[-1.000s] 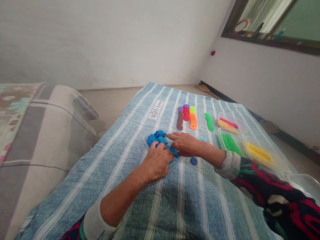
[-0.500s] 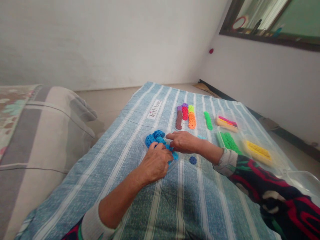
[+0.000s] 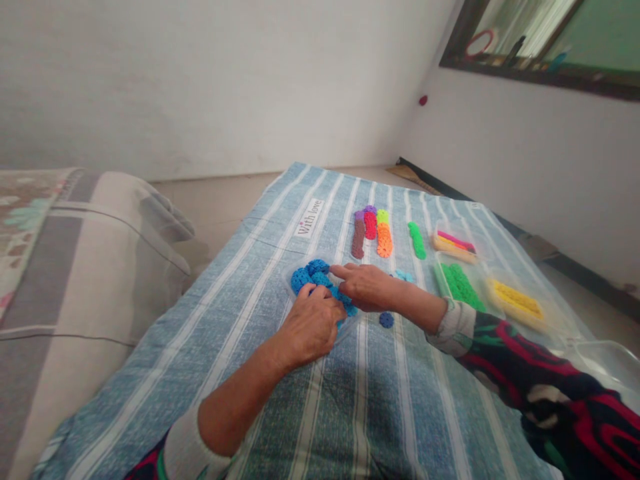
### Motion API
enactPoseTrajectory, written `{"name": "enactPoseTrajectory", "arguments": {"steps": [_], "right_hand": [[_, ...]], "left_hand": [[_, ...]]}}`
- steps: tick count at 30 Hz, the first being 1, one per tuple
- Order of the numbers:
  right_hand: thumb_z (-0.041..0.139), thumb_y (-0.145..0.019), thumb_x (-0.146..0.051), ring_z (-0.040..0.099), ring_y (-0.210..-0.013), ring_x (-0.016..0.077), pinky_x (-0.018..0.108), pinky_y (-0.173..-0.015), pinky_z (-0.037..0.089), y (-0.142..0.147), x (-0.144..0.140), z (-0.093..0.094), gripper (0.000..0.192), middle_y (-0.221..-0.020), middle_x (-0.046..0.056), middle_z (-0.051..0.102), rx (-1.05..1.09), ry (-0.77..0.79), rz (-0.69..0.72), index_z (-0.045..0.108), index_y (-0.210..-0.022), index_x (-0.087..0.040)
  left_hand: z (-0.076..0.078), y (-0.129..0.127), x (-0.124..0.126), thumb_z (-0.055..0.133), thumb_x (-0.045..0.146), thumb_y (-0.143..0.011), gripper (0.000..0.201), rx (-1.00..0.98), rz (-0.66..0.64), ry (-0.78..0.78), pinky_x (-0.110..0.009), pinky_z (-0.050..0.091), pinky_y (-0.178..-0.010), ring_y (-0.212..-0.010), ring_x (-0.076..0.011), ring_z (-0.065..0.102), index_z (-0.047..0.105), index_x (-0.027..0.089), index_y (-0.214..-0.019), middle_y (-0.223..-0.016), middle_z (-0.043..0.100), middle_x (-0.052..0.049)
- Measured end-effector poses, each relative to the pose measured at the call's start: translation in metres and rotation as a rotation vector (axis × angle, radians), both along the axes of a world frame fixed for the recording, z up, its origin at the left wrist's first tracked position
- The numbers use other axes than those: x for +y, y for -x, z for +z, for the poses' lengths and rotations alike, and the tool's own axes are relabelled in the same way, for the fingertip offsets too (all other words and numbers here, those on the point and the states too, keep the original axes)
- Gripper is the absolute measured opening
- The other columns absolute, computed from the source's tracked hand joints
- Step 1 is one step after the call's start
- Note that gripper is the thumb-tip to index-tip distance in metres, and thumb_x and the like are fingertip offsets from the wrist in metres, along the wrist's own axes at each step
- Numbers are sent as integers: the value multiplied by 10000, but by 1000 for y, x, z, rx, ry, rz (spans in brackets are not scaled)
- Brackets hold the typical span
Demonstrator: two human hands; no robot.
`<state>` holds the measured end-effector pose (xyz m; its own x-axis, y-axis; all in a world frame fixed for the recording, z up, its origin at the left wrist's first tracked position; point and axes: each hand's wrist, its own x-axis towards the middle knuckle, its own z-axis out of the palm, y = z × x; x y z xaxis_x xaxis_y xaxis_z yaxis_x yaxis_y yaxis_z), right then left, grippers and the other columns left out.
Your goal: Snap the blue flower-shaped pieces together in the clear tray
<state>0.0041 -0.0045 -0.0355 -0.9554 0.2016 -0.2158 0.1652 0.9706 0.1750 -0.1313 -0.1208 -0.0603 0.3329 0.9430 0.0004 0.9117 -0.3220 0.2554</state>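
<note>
I see both hands on one heap of blue discs on the striped cloth: my left hand curls over its near edge, my right hand points its forefinger across. One dark blue disc lies apart, beside four coloured rows.

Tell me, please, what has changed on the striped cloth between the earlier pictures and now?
Very little. Both hands stay on the blue discs: the left hand rests over their near side, the right hand keeps its forefinger stretched toward them. Nothing was picked up or let go. The single dark blue disc, the coloured rows and the clear boxes lie as before.
</note>
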Motion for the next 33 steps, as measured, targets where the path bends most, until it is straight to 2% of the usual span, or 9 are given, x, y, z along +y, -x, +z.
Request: {"name": "enactPoseTrajectory", "arguments": {"steps": [8,12,23,33], "right_hand": [[511,-923,-162,529,-815,199,305,-572,409,1,2,-8,210,-1121,130,596,45,-37,37,687,-810,-144],[503,-944,-189,532,-823,195,297,-564,407,2,3,-8,234,-1095,112,595,50,-51,40,677,-792,-153],[482,-964,-208,547,-774,173,299,-564,369,-3,6,-7,219,-1083,114,591,113,-52,64,680,-889,-151],[499,-946,-191,541,-767,157,279,-574,345,-6,10,-10,195,-1137,118,590,133,-3,64,692,-935,-165]], "left_hand": [[-1,2,2,471,116,-829,255,-16,-8,-3,-489,340,-954,-964,-234,547,701,221,-866,-945,724,-26],[-2,4,2,471,99,-819,264,-38,-8,-6,-491,358,-936,-950,-233,556,705,216,-848,-925,724,-29],[-2,3,-4,517,98,-818,264,-40,-3,-72,-495,367,-949,-1001,-240,558,715,233,-927,-1014,727,-34],[-2,1,-5,515,125,-841,245,-10,24,-71,-516,357,-979,-1036,-249,561,713,221,-949,-1019,724,-46]]}}
